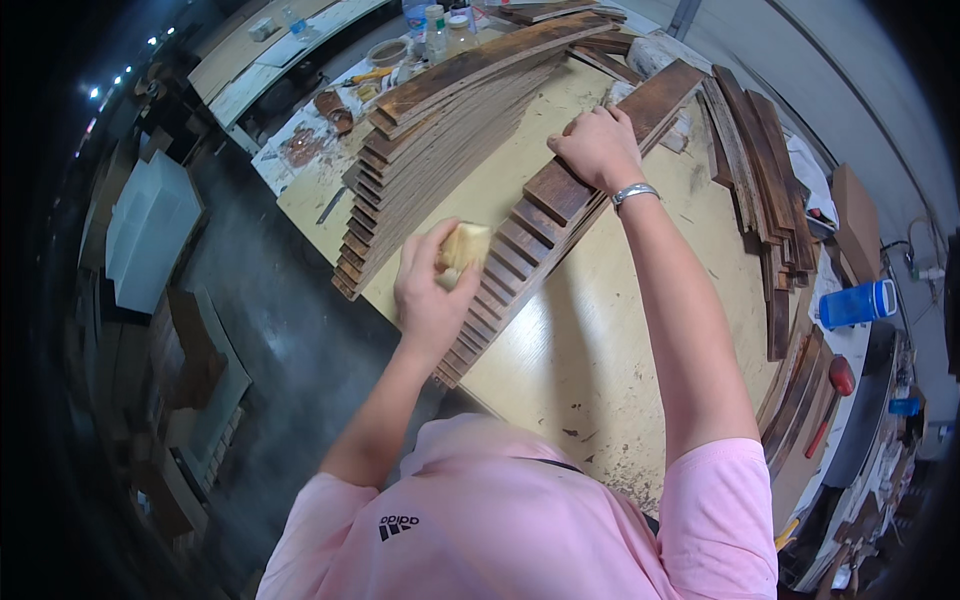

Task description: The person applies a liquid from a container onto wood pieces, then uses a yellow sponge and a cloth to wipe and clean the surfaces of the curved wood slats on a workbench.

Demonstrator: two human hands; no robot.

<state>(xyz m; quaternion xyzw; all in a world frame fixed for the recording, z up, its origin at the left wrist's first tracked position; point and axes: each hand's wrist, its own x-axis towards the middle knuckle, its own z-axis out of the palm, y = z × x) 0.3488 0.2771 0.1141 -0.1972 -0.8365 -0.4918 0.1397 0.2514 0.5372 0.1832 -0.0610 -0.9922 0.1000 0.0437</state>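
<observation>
My left hand (pixel 430 285) is curled round a pale yellow block (pixel 467 245), slightly blurred; I cannot tell if it is sponge or another material. It hovers close to the left side of a stepped stack of dark brown wooden planks (pixel 520 240). At the far part of that stack, my right hand (pixel 598 150) is closed over the top plank (pixel 660 97), its fingers partly hidden behind the hand. The stack's near ends form a staircase toward me. Left of it, a second fanned stack of planks (pixel 430 140) lies with its stepped ends facing the near left.
The stacks lie on a pale yellow worktable (pixel 540 350) with scattered dark crumbs. Along the right stand more dark planks (pixel 765 170), a blue jug (pixel 857 303) and a red-handled screwdriver (pixel 840 378). Plastic bottles (pixel 436 32) stand at the back; grey floor (pixel 270 290) lies left.
</observation>
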